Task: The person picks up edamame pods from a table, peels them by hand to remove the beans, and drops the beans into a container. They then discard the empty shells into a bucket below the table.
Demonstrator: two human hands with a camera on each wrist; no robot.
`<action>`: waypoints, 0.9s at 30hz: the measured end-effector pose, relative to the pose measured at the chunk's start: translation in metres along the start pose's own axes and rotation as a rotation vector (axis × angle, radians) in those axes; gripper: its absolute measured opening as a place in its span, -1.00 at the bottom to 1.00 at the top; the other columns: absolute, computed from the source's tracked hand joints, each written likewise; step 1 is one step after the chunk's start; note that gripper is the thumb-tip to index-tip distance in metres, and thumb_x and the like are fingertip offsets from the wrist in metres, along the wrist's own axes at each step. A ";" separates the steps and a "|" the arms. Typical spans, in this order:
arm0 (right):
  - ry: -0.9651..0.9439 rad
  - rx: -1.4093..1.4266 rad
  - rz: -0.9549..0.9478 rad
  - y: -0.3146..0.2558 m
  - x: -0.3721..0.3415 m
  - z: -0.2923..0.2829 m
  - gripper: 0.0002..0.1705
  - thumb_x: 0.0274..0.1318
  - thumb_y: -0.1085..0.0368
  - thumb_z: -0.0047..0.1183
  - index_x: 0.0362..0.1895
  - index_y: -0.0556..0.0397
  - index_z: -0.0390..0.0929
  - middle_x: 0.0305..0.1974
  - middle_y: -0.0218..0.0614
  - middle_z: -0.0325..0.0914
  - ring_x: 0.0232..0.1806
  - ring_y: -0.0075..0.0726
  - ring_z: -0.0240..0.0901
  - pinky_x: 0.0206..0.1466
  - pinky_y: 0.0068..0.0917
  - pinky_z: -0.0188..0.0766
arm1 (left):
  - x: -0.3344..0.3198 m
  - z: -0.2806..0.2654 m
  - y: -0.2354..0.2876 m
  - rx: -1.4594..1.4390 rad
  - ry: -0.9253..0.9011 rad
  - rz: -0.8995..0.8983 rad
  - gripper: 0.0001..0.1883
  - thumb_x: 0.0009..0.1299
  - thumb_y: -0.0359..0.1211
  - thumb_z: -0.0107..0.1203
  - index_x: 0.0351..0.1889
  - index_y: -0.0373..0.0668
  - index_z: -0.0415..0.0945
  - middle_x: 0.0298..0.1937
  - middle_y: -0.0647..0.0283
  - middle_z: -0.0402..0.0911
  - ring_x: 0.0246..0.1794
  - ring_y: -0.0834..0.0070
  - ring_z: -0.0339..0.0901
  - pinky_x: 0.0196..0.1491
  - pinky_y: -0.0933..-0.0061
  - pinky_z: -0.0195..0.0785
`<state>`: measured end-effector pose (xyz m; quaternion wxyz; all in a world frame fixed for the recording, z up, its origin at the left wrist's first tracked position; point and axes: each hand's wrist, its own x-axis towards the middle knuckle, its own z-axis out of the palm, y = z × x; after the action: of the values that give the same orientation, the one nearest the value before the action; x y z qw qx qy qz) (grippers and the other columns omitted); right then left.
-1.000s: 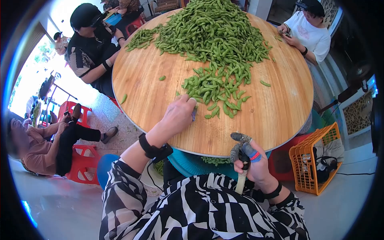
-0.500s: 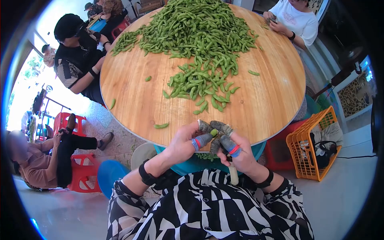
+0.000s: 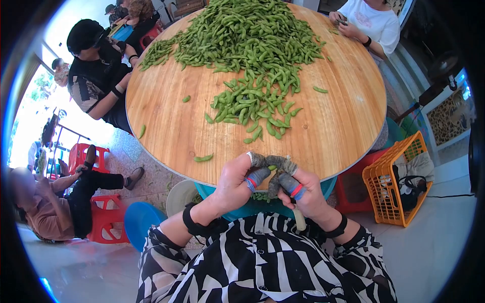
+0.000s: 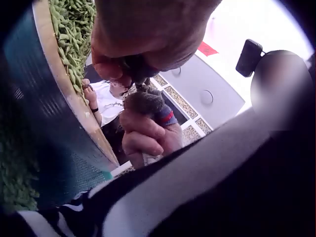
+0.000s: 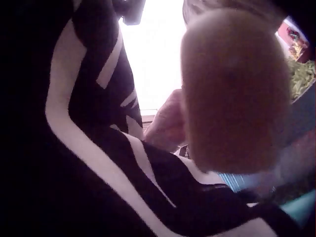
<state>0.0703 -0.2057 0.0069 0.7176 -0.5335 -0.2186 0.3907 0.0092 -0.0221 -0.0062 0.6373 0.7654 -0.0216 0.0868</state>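
Both hands meet above the near table edge in the head view. My left hand (image 3: 235,184) pinches a green soybean pod (image 3: 273,167), mostly hidden between the fingers. My right hand (image 3: 309,196), fingers curled, grips a tool by its pale handle (image 3: 299,220); its working end is hidden. Dark, worn finger covers (image 3: 259,175) wrap fingers and thumbs on both hands, with red bands on the thumbs. In the left wrist view the right hand (image 4: 148,131) faces the left one (image 4: 148,39). The handle's blunt end (image 5: 234,94) fills much of the right wrist view.
A large pile of pods (image 3: 247,40) covers the far part of the round wooden table (image 3: 166,116); a loose pod (image 3: 203,158) lies near my left hand. Below the edge is a teal basket (image 3: 237,209). A blue basin (image 3: 141,224) stands left, an orange crate (image 3: 386,189) right. People sit around.
My left hand has come back from the small heap of pods to my right hand, bringing a pod. Less of the pod shows now than half a second ago. My right hand keeps its tool.
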 end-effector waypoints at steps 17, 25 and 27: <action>0.072 -0.714 -0.408 0.014 -0.018 -0.018 -0.54 -0.03 0.52 0.13 0.05 0.20 0.45 -0.24 -0.10 0.59 -0.24 -0.11 0.58 -0.17 -0.40 0.47 | 0.001 0.023 0.000 -0.322 -0.224 -0.263 -0.84 0.29 -0.48 -0.01 -0.20 -0.32 0.48 -0.40 0.31 0.52 -0.41 0.58 0.44 -0.35 0.49 0.32; -0.021 -0.768 -0.254 0.007 -0.030 -0.023 -0.60 -0.02 0.50 0.14 -0.02 0.25 0.45 -0.29 -0.07 0.58 -0.27 -0.16 0.58 -0.18 -0.43 0.47 | -0.003 -0.026 0.002 0.623 -0.100 0.237 -0.72 0.05 -0.62 0.06 -0.23 -0.25 0.49 -0.33 0.04 0.48 -0.25 0.08 0.47 -0.20 0.27 0.36; 0.032 -0.632 -0.126 0.009 -0.030 -0.026 -0.64 0.02 0.49 0.12 -0.03 0.27 0.45 -0.29 -0.13 0.60 -0.26 -0.29 0.58 -0.15 -0.47 0.47 | -0.008 -0.061 -0.014 0.854 0.102 0.189 -0.73 0.03 -0.62 0.06 -0.28 -0.23 0.52 -0.33 0.07 0.47 -0.22 0.05 0.45 -0.21 0.21 0.35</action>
<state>0.0683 -0.2438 -0.0076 0.5425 -0.7214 -0.3505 0.2496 -0.0034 0.0395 -0.0111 0.2533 0.9496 -0.0223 0.1834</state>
